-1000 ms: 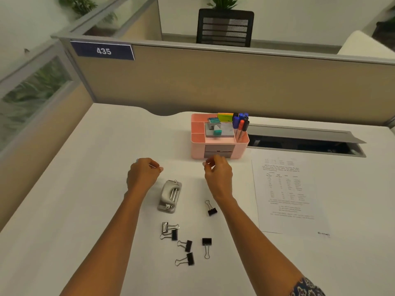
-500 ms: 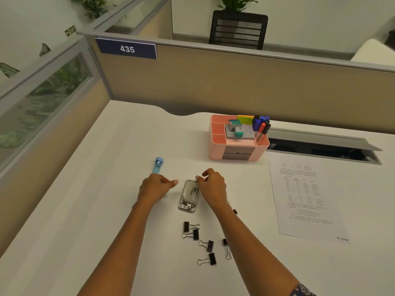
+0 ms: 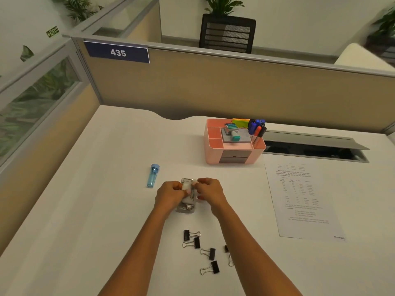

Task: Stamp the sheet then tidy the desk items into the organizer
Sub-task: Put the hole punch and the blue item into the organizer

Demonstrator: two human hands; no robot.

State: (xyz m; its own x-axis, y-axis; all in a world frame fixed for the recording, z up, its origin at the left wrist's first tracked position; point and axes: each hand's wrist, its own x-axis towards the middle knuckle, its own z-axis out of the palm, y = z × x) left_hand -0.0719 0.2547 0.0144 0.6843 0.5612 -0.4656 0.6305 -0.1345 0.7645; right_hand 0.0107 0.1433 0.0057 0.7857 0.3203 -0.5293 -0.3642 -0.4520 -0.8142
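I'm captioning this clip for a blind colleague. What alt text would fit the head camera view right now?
Both hands, left hand and right hand, grip a small grey hole punch on a white desk. Black binder clips lie nearer the person, a blue tube to the left, a printed sheet to the right, and a pink organizer behind.

Both bare forearms reach forward and converge, the left hand (image 3: 171, 194) and right hand (image 3: 210, 192) close together, knuckles up, fingers (image 3: 188, 190) curled inward and pinched toward each other low over the tabletop (image 3: 85, 210).
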